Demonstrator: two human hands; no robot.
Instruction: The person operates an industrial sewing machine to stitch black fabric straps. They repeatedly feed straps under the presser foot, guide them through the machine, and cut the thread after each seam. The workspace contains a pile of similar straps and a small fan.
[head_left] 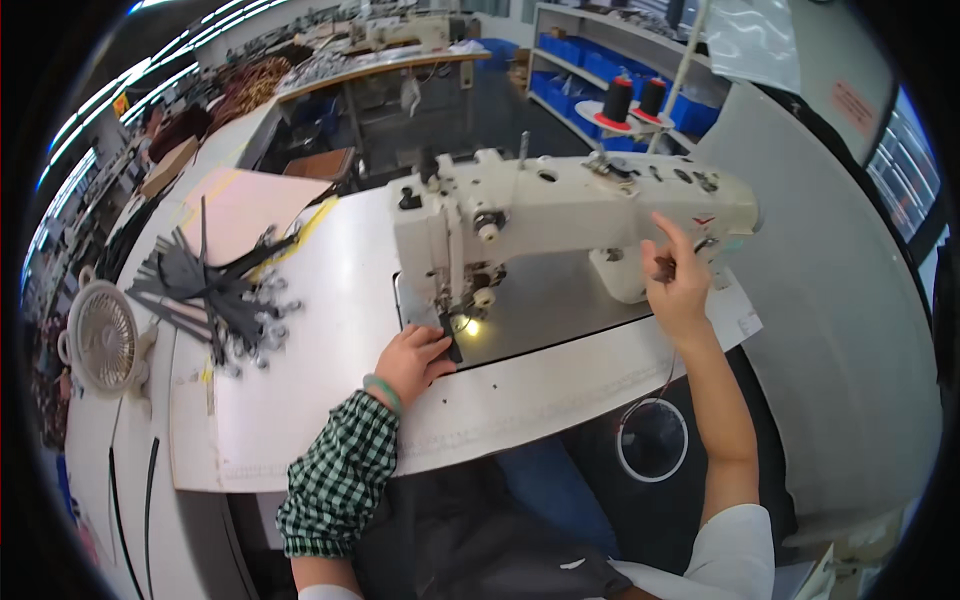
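Note:
My left hand (412, 362) lies on the bed of a white sewing machine (570, 205), its fingers pressing down on a short black strap (452, 340) beside the needle area. A small lamp lights the metal plate there. My right hand (678, 285) is raised in front of the machine's arm, index finger pointing up. Its other fingers are curled round a small dark brown object (663, 268), mostly hidden, whose kind I cannot make out. To the left on the white table (330, 400) lies a pile of black straps (205, 290) with metal rings or clasps at their ends.
A small white fan (103, 338) stands at the far left. Behind the machine, black thread cones (617, 103) sit on a stand. A grey panel (835, 330) closes off the right side. A white ring (652, 478) is below the table edge. Shelves with blue bins (560, 92) stand behind.

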